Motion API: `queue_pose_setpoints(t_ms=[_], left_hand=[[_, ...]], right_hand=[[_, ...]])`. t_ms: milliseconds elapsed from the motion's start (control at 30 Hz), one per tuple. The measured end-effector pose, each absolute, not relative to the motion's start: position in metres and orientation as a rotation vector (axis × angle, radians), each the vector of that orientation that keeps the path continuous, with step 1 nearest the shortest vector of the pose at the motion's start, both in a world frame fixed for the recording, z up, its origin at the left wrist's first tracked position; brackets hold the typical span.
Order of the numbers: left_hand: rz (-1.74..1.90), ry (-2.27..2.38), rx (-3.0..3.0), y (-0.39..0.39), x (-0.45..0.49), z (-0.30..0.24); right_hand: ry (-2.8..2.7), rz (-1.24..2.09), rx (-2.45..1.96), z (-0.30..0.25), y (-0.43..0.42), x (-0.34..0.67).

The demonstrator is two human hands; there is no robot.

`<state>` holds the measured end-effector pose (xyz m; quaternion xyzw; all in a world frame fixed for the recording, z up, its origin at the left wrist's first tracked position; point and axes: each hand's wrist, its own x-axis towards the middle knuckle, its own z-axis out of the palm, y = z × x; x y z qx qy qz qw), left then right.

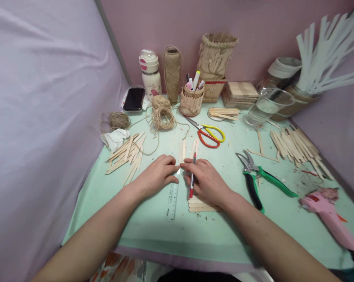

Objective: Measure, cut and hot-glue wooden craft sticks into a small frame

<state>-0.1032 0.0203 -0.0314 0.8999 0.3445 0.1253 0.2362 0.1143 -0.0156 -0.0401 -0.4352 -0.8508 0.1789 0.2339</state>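
My left hand point(160, 174) rests on the clear ruler point(172, 199), its thumb and fingers bent over the upper part. A pale wooden craft stick point(184, 149) lies just beyond the fingertips. My right hand point(207, 178) has a red-capped marker pen point(193, 176) lying between its fingers, pointing away from me. Its thumb and forefinger reach toward the left fingertips, where a tiny pale piece seems to show; what they pinch there is unclear. Under the right wrist, a row of craft sticks point(202, 205) lies side by side, partly hidden.
Scissors point(207, 133) lie beyond my hands. To the right are pruning shears point(253, 170), a stick pile point(297, 147) and a pink glue gun point(326, 215). Loose sticks point(128, 154) lie left. Twine point(162, 113), a pen holder point(192, 101) and a water cup point(267, 107) stand behind.
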Motion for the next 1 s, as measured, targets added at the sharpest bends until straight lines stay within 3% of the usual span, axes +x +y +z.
queue_pose_setpoints(t_ms=[1000], left_hand=[[0.357,0.944,2.450,0.020,-0.103,-0.031]], right_hand=[[-2.272,0.562,-1.180,-0.051,-0.009,0.106]])
